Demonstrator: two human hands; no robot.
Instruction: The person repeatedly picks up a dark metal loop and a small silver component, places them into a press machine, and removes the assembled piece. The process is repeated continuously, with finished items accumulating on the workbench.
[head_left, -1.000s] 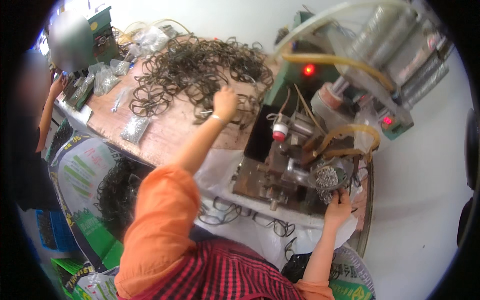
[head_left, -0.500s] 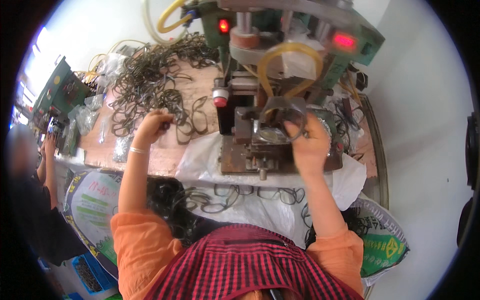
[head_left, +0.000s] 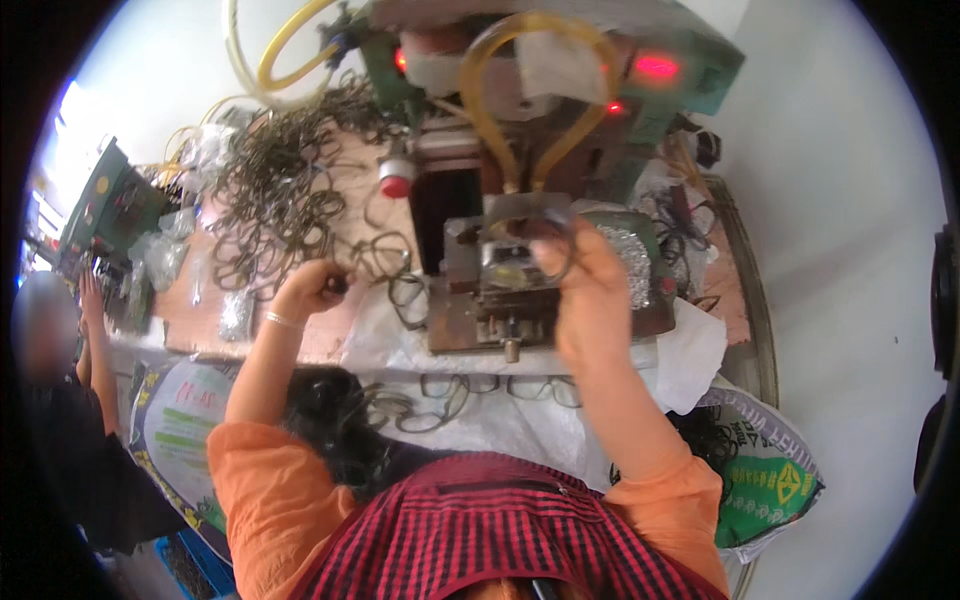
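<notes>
My right hand (head_left: 592, 295) is at the front of a green press machine (head_left: 690, 90). Its thumb and fingers are closed on a dark eyeglass frame (head_left: 572, 255), whose rim is blurred against the metal fixture (head_left: 515, 272). Over on the left, my left hand (head_left: 308, 290) is closed, with a small dark bit showing at its fingertips; what it holds cannot be made out. Just beyond this hand lie loose dark eyeglass frames (head_left: 385, 255), spreading from a large tangled heap (head_left: 270, 175). A yellow hose (head_left: 470, 85) loops down to the fixture.
A red push button (head_left: 394, 186) juts from the machine's left side. Metal shavings (head_left: 630, 265) fill a tray at its right. More frames (head_left: 450, 400) lie on white sheeting below the table edge. At far left, a person (head_left: 70, 430) works beside another green machine (head_left: 110, 200).
The view has shifted, so the machine appears further left. My right hand stays at the fixture with the eyeglass frame. The left hand has come nearer, away from the heap.
</notes>
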